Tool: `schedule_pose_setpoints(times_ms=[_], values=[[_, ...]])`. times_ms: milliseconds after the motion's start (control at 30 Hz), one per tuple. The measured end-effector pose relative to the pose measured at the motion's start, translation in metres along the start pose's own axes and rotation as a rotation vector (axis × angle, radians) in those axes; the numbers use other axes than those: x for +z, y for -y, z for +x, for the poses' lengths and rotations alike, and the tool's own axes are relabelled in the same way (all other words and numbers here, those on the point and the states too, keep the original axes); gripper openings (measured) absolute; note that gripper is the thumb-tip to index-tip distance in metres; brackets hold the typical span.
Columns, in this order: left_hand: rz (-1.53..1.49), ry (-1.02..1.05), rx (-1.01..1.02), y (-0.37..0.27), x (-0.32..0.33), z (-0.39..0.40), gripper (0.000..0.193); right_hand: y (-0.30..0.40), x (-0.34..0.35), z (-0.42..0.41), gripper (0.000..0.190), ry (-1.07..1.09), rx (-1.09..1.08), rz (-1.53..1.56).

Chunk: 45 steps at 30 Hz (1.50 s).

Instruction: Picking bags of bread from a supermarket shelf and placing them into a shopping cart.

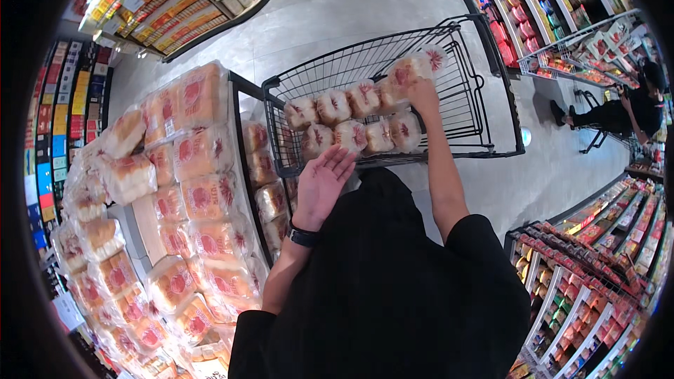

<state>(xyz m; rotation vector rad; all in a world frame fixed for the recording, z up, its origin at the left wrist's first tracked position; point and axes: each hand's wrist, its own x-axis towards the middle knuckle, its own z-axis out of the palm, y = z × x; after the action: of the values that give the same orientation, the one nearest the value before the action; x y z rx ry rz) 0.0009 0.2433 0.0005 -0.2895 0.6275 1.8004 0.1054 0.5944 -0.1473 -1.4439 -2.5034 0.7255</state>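
Observation:
My right hand [423,96] grips a bagged loaf of bread [404,75] at the far end of a row inside a black wire shopping cart [463,110]. Two rows of wrapped loaves stand on end in the cart, among them a loaf [334,107] in the far row and a loaf [350,135] in the near row. Palm up and fingers extended, my left hand [325,183] is empty beside the near rim of the cart. A dark band circles that wrist.
A display of stacked bagged loaves [205,195] stands at my left, with a dark frame edge [251,168] facing the cart. Shelves of packaged goods [158,5] rise beyond. On the right are snack racks [584,268] and a person [626,102] with another cart.

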Motion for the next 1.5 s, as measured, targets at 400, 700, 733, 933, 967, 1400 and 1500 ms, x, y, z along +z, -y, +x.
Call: schedule_pose_setpoints(times_ms=[400, 700, 733, 933, 967, 1400, 1500], values=[[-0.001, -0.081, 0.052, -0.002, 0.012, 0.024, 0.043, -0.032, -0.015, 0.067, 0.069, -0.201, 0.235, 0.059], [-0.096, -0.102, 0.174, -0.006, 0.008, 0.014, 0.041, -0.082, 0.043, 0.113, 0.080, -0.150, 0.288, 0.177], [-0.106, -0.111, 0.190, -0.006, 0.006, 0.010, 0.041, -0.074, 0.047, 0.111, 0.080, -0.136, 0.272, 0.174], [-0.176, -0.106, 0.257, -0.002, -0.004, -0.005, 0.041, -0.014, 0.049, 0.076, 0.052, -0.005, 0.208, -0.017], [-0.175, -0.100, 0.252, -0.002, -0.001, -0.007, 0.040, -0.010, 0.044, 0.076, 0.052, -0.009, 0.198, -0.022], [-0.227, -0.042, 0.291, -0.005, -0.034, -0.065, 0.036, 0.142, -0.067, 0.029, 0.043, 0.320, -0.472, 0.175], [-0.233, -0.042, 0.329, -0.005, -0.044, -0.082, 0.038, 0.198, -0.082, 0.013, 0.043, 0.439, -0.663, 0.103]])
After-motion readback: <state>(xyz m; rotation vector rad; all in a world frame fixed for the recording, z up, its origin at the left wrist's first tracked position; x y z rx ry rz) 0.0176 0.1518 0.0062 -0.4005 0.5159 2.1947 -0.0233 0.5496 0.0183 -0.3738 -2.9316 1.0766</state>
